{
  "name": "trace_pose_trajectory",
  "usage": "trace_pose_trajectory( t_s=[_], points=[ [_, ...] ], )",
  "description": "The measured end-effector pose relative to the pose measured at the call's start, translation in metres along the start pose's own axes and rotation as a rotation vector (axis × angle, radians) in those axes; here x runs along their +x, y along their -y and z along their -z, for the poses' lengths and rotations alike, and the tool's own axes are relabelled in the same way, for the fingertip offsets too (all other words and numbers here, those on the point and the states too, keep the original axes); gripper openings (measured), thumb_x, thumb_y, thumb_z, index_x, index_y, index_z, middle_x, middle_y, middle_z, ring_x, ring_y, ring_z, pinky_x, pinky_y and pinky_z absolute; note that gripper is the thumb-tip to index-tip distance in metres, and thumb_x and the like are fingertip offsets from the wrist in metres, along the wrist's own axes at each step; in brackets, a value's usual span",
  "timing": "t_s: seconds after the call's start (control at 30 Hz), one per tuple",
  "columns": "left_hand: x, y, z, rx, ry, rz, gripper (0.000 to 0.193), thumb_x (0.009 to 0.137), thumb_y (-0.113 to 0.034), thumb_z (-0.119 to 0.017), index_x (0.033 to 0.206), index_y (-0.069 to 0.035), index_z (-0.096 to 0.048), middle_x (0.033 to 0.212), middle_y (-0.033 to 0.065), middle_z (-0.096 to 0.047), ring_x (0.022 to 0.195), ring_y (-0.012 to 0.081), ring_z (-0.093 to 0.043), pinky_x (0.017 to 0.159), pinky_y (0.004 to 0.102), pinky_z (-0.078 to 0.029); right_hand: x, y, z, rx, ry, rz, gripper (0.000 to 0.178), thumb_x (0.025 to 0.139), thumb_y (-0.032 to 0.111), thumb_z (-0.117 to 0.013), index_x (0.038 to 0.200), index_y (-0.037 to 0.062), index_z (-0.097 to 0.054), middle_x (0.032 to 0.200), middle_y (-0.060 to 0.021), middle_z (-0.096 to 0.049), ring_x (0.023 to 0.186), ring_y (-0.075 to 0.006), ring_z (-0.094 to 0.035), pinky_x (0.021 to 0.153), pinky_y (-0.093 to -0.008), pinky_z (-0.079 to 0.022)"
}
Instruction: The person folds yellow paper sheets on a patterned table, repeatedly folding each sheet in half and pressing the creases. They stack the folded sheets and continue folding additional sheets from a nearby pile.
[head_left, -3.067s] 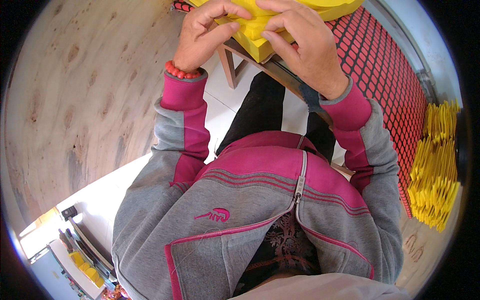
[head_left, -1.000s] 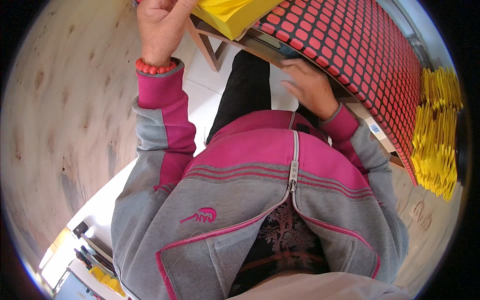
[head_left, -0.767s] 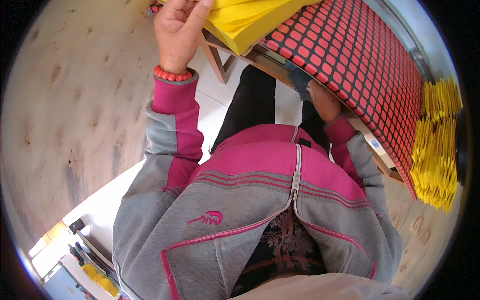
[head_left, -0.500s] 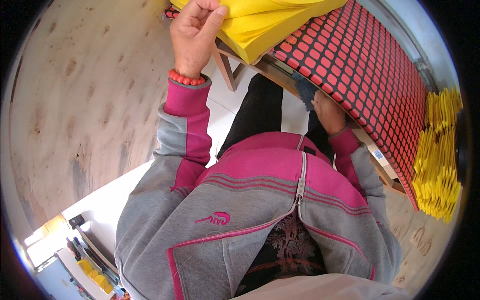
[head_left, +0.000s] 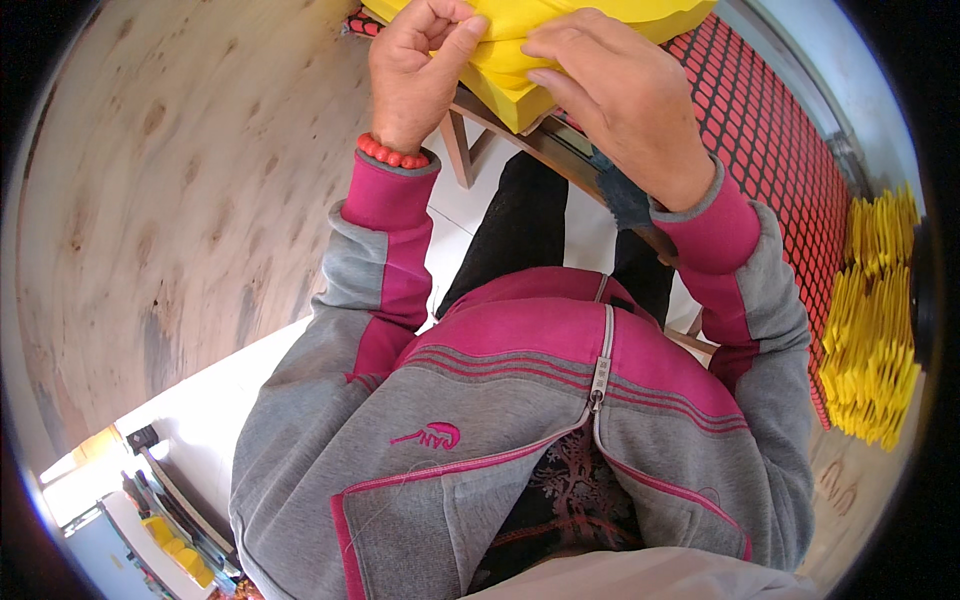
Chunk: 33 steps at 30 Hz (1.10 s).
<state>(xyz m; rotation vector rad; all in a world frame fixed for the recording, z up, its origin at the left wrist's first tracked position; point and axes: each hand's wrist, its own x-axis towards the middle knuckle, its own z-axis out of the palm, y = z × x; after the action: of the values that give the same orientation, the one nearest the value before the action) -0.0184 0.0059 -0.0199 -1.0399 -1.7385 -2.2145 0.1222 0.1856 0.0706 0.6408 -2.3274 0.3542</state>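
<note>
A thick stack of thin yellow sheets (head_left: 535, 102) lies at the top of the view, cut off by the frame. My left hand (head_left: 415, 65), with a red bead bracelet at the wrist, is closed in a pinch on the upper yellow sheet (head_left: 505, 20). Just to its right, my right hand (head_left: 630, 95) reaches over the stack's near corner. Its thumb and fingers are apart, their tips close to the sheet's folded edge; whether they touch it is unclear.
Beneath the stack is a table covered in a red-and-black patterned cloth (head_left: 765, 140). Dark blue cloth (head_left: 622, 190) hangs at its near edge. Folded yellow pieces (head_left: 868, 350) are bunched at the far right. A large wooden board (head_left: 190, 210) fills the left side.
My right hand has risen from below the table edge to the yellow stack. The left hand keeps its pinch. The view has shifted slightly.
</note>
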Motion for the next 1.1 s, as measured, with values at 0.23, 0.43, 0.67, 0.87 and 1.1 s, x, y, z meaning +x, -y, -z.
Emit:
trace_pose_trajectory(
  t_s=[0.23, 0.43, 0.67, 0.87, 1.1],
  points=[
    [-0.004, -0.012, -0.012, 0.034, -0.004, 0.065, 0.004, 0.098, -0.002, -0.066, 0.096, -0.003, -0.063, 0.084, -0.0053, -0.062, 0.073, 0.0022, -0.054, 0.066, 0.0181, -0.043, 0.007, -0.005, -0.021, 0.037, -0.114, 0.069, 0.010, 0.081, 0.005, -0.072, 0.087, 0.0045, -0.064, 0.087, -0.0102, -0.066, 0.078, -0.0287, -0.067, 0.067, -0.0355, -0.054],
    [-0.004, -0.017, -0.012, 0.040, 0.013, 0.079, 0.004, 0.098, -0.003, -0.067, 0.097, -0.003, -0.064, 0.082, -0.0060, -0.061, 0.071, 0.0015, -0.052, 0.063, 0.0176, -0.041, 0.005, -0.011, -0.024, 0.133, -0.077, -0.038, 0.011, 0.081, 0.005, -0.073, 0.087, 0.0044, -0.063, 0.086, -0.0108, -0.066, 0.077, -0.0301, -0.067, 0.067, -0.0353, -0.054],
    [-0.004, -0.019, -0.011, 0.043, 0.023, 0.081, 0.004, 0.098, -0.004, -0.067, 0.097, -0.003, -0.064, 0.082, -0.0066, -0.060, 0.071, 0.0011, -0.051, 0.063, 0.0175, -0.041, -0.004, -0.021, -0.023, 0.133, 0.005, -0.007, 0.012, 0.093, 0.007, -0.070, 0.104, 0.0017, -0.067, 0.102, -0.0106, -0.070, 0.091, -0.0270, -0.070, 0.080, -0.0323, -0.054],
    [-0.005, -0.020, -0.012, 0.062, 0.015, 0.088, 0.004, 0.098, -0.005, -0.068, 0.097, -0.004, -0.064, 0.082, -0.0069, -0.060, 0.071, 0.0009, -0.051, 0.063, 0.0174, -0.041, -0.007, -0.026, -0.024, 0.165, 0.013, -0.040, 0.008, 0.094, 0.007, -0.070, 0.099, 0.0023, -0.065, 0.101, -0.0106, -0.071, 0.091, -0.0250, -0.070, 0.080, -0.0319, -0.055],
    [-0.004, -0.018, -0.008, 0.014, 0.056, 0.094, 0.003, 0.098, -0.004, -0.067, 0.097, -0.004, -0.064, 0.084, -0.0063, -0.061, 0.072, 0.0011, -0.052, 0.064, 0.0173, -0.041, -0.006, -0.027, -0.030, 0.218, -0.026, -0.043, 0.011, 0.092, 0.007, -0.073, 0.096, 0.0032, -0.064, 0.099, -0.0097, -0.071, 0.089, -0.0235, -0.070, 0.078, -0.0307, -0.055]
  ],
)
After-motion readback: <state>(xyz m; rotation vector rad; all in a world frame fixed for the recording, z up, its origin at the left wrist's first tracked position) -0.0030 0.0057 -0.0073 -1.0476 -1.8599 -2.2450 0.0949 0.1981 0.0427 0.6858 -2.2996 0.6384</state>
